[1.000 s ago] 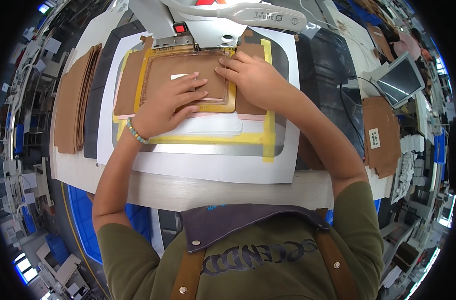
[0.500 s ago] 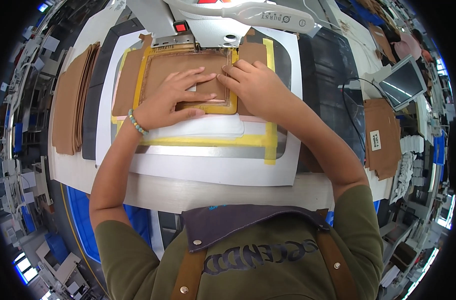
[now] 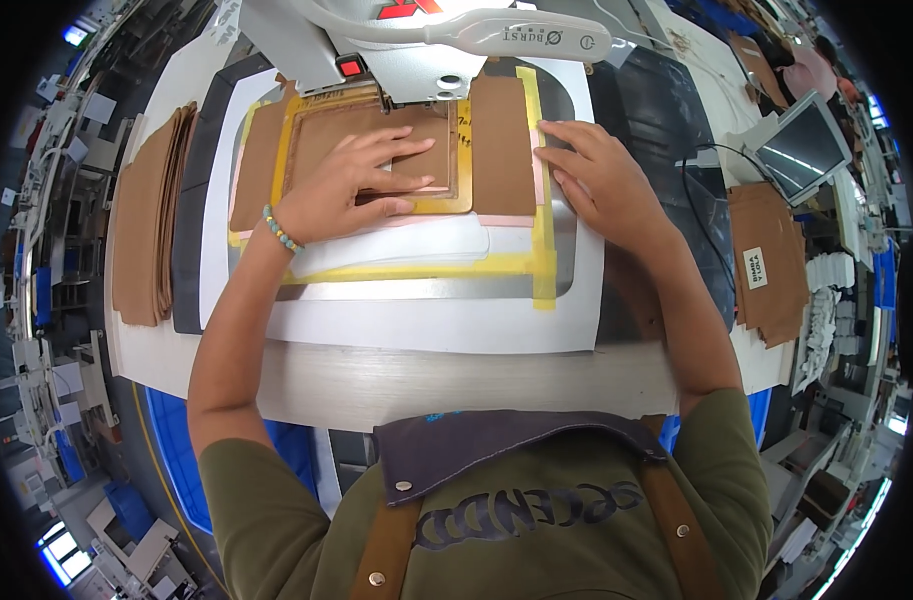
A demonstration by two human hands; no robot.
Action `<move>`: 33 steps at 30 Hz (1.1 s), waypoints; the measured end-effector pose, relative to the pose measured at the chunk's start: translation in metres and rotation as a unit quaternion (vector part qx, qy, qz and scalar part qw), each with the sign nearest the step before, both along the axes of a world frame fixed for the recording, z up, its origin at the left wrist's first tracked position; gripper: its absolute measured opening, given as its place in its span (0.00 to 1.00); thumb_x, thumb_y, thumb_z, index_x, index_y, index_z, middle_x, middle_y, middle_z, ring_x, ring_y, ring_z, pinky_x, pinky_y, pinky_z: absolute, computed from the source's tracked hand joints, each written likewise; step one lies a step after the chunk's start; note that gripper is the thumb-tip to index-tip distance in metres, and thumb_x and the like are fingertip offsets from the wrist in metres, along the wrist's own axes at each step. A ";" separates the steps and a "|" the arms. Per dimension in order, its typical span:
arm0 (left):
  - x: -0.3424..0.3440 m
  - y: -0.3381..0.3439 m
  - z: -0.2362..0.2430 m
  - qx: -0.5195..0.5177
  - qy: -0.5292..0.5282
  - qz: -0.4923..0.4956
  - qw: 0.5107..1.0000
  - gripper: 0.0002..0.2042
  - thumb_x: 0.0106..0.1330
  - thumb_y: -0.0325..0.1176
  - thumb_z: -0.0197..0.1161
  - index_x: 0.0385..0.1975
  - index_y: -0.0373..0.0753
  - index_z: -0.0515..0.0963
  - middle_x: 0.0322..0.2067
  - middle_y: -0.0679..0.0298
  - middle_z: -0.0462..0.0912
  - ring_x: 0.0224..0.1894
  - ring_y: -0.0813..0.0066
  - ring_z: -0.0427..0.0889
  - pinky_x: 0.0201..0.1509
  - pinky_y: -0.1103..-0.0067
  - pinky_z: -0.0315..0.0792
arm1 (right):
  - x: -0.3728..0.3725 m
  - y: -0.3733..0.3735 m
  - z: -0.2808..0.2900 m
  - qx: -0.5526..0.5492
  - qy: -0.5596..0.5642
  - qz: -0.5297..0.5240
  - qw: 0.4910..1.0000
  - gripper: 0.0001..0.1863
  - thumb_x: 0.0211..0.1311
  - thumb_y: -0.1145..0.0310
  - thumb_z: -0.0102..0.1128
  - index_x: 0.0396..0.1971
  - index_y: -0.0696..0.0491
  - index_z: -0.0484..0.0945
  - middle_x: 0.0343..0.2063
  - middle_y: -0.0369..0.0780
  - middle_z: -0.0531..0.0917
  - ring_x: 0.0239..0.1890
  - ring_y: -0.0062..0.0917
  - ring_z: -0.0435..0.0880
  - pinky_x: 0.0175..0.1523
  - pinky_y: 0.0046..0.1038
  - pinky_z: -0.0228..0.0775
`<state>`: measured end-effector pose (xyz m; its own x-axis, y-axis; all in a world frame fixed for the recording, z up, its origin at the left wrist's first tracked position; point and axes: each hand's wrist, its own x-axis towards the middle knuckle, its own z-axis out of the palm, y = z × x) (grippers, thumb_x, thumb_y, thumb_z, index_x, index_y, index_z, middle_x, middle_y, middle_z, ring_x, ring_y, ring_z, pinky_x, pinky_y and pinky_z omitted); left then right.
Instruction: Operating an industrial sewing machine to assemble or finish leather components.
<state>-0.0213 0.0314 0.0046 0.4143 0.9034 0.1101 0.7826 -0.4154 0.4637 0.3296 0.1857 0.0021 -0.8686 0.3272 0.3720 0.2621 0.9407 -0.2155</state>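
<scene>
A brown fabric panel lies flat under a yellow rectangular frame. My left hand rests with fingers spread across the frame's opening, over the brown fabric inside it. Part of a small white piece is covered by that hand. At the panel's right edge my right hand has its fingers stretched out, their tips by the yellow tape strip; nothing shows in its grasp. Above the frame's far side stands the white head of a sewing machine.
A stack of brown panels stands at the left, and more brown pieces lie at the right. A white sheet surrounds the work. A screen stands at far right, its cable curving over the dark table surface.
My right hand has moved right, off the yellow frame to the panel's right edge, baring the fabric there. My left hand stays on the frame.
</scene>
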 end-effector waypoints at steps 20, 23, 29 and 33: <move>-0.005 0.049 0.007 -0.089 0.025 0.117 0.989 0.17 0.74 0.43 0.69 0.60 0.53 0.89 0.62 0.54 0.85 0.63 0.53 0.78 0.72 0.65 0.71 | 0.007 0.011 -0.011 -0.035 0.041 -0.020 0.998 0.16 0.70 0.74 0.59 0.54 0.55 0.88 0.67 0.42 0.81 0.74 0.41 0.72 0.76 0.44 0.62; -0.016 0.055 -0.008 -0.039 0.024 0.119 0.992 0.17 0.75 0.43 0.68 0.60 0.52 0.89 0.58 0.51 0.86 0.62 0.52 0.79 0.70 0.64 0.72 | 0.005 0.009 -0.010 -0.045 0.038 -0.019 0.998 0.15 0.71 0.74 0.60 0.53 0.54 0.88 0.67 0.42 0.81 0.74 0.41 0.72 0.77 0.43 0.61; -0.023 0.063 -0.021 -0.015 -0.055 0.133 0.990 0.17 0.76 0.40 0.67 0.61 0.49 0.88 0.56 0.48 0.85 0.61 0.49 0.79 0.67 0.62 0.72 | 0.006 0.013 -0.015 -0.041 0.052 -0.024 0.998 0.14 0.72 0.73 0.60 0.52 0.54 0.89 0.67 0.43 0.81 0.74 0.40 0.72 0.76 0.42 0.61; -0.038 0.052 -0.020 -0.034 -0.099 0.185 0.977 0.15 0.78 0.34 0.63 0.59 0.40 0.88 0.59 0.48 0.84 0.62 0.51 0.80 0.66 0.64 0.73 | 0.007 0.010 -0.017 -0.019 0.060 -0.021 0.998 0.12 0.72 0.72 0.61 0.49 0.55 0.90 0.63 0.42 0.84 0.71 0.38 0.74 0.73 0.41 0.64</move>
<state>-0.0593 0.0829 -0.0156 0.0345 0.9954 0.0889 0.7661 -0.0835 0.6373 0.3361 0.1956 -0.0145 -0.8034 0.3787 0.4594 0.2716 0.9198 -0.2833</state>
